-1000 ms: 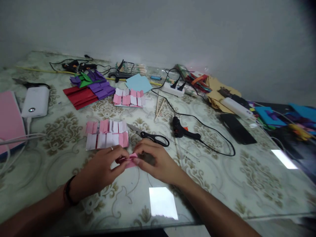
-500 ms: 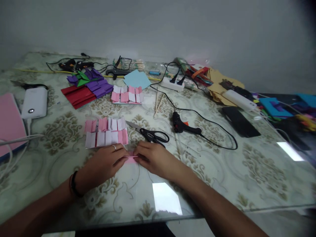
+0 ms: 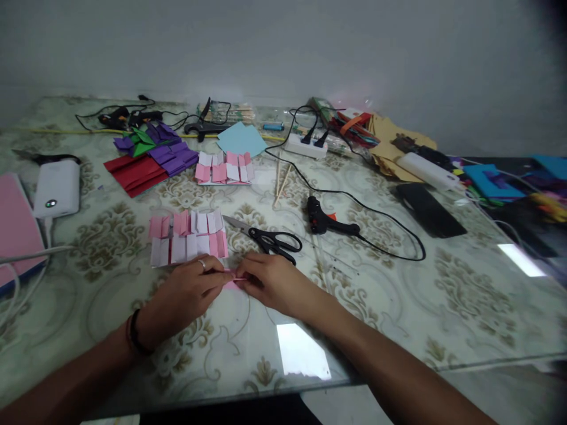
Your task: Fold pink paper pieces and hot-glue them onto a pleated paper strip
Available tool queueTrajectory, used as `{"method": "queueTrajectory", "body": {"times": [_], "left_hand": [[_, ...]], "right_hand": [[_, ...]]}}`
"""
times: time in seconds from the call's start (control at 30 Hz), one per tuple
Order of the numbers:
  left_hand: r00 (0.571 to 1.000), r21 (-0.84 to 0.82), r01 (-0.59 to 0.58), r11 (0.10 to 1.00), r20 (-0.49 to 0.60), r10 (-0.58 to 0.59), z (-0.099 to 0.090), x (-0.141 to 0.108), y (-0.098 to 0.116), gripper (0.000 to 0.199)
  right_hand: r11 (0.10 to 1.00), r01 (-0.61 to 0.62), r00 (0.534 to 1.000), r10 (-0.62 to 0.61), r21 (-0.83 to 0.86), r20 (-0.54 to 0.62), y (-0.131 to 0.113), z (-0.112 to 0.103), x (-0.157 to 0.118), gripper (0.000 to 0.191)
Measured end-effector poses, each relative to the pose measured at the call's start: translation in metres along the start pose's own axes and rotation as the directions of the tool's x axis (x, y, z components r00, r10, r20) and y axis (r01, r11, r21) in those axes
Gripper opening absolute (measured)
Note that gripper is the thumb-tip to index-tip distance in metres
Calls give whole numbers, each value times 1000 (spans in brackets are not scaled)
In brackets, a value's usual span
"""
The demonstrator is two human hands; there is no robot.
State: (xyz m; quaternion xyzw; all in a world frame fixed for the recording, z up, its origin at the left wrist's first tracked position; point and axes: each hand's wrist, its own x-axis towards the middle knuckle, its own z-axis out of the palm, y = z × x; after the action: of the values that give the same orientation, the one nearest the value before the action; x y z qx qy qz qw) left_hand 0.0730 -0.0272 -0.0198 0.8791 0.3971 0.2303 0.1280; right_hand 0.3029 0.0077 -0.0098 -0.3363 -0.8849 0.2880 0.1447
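Note:
A small piece of pink paper [image 3: 231,285] lies low over the patterned table, mostly covered by fingers. My left hand [image 3: 188,292], with a ring and dark wristband, pinches its left part. On its right side my right hand [image 3: 270,282] grips it, fingertips close to the left ones. Just beyond my left hand sit folded pink and white papers [image 3: 188,238] in two rows. Black-handled scissors [image 3: 270,239] rest beyond my right hand, blades pointing left.
A black glue gun [image 3: 330,221] with its cord lies right of the scissors. Farther back are more folded papers [image 3: 225,168], wooden sticks [image 3: 282,180] and a power strip [image 3: 305,146]. A phone [image 3: 429,209] is at the right, a white power bank [image 3: 57,188] at the left.
My fingertips have drawn closer together on the pink paper, covering more of it. The view has shifted slightly.

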Motion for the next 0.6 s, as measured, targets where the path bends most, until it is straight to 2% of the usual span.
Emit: {"method": "queueTrajectory", "body": {"times": [0.3, 0.6], "left_hand": [[995, 62, 72, 995, 60, -76, 1, 2, 2, 23], [995, 44, 61, 997, 77, -64, 1, 0, 0, 26]], "right_hand": [[999, -37, 998, 36, -22, -45, 4, 11, 4, 5], [998, -22, 1000, 23, 57, -21, 4, 2, 3, 4]]}}
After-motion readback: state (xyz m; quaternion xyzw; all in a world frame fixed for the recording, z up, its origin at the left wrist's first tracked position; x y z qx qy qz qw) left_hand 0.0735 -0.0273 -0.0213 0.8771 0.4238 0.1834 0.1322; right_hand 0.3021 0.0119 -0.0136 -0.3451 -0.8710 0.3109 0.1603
